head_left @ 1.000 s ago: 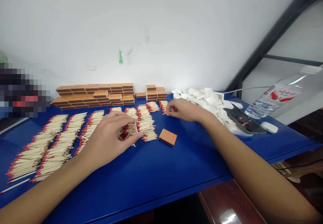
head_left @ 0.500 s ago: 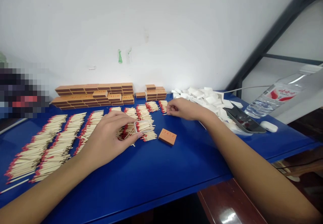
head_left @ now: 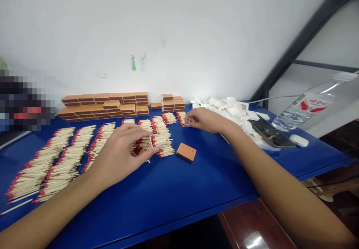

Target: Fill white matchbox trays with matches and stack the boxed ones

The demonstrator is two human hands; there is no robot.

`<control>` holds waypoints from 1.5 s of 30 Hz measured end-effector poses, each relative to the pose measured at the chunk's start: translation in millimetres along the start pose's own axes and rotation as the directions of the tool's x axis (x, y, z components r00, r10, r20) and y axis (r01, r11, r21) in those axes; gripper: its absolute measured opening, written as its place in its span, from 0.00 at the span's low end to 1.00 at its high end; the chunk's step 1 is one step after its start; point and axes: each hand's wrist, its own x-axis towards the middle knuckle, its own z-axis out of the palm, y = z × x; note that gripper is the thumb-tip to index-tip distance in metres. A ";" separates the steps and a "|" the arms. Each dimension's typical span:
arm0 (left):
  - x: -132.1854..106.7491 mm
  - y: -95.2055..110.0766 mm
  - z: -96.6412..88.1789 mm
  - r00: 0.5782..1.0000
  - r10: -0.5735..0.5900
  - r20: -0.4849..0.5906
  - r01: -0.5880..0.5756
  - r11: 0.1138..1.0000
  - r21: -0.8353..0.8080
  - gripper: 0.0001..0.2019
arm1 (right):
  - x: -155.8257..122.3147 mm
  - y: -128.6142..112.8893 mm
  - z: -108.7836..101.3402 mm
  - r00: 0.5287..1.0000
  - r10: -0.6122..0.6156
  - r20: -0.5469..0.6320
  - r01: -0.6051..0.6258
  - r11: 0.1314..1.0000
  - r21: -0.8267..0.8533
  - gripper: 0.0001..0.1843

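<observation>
Between the thumb and fingers of my left hand (head_left: pixel 123 149) is a white matchbox tray (head_left: pixel 152 141) with red-headed matches (head_left: pixel 161 140) in it. Loose matches lie around and behind that tray. My right hand (head_left: pixel 200 120) is closed in a pinch at the right end of a small row of matches (head_left: pixel 181 118); what its fingertips hold, if anything, is too small to make out. An orange matchbox cover (head_left: pixel 186 152) lies on the blue table (head_left: pixel 168 196), just right of the tray and apart from both hands.
Long rows of matches (head_left: pixel 42 166) cover the table's left side. Orange matchboxes (head_left: pixel 103 106) are stacked along the wall, with a smaller stack (head_left: pixel 172 103) beside them. White trays (head_left: pixel 230 108) form a pile at right, near a phone (head_left: pixel 273 133), an earbud case (head_left: pixel 298 140) and a water bottle (head_left: pixel 311 105).
My right hand's fingers have shifted slightly at the small match row, and the single match seen under its fingertips no longer shows. My left hand and the tray have stayed in place.
</observation>
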 end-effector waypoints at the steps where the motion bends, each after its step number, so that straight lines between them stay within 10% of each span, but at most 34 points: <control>1: 0.1 0.2 -0.2 1.000 0.000 0.003 0.000 1.000 0.000 0.16 | 0.1 -0.6 -0.1 1.000 -0.002 0.001 0.002 1.000 -0.001 0.06; 11: 0.3 1.0 -1.3 1.000 -0.001 0.016 0.001 1.000 -0.001 0.16 | -2.5 -4.4 -1.5 0.997 0.045 0.060 -0.047 0.998 0.037 0.03; 25: 1.7 4.8 -0.8 0.999 -0.005 0.054 0.006 1.000 -0.028 0.14 | -20.7 -80.1 6.2 0.938 -0.342 -0.058 0.338 0.865 0.372 0.06; 45: 0.5 8.2 0.6 0.997 -0.018 0.071 0.024 0.997 -0.078 0.13 | -19.1 -82.9 17.1 0.930 -0.338 -0.144 0.366 0.885 0.287 0.04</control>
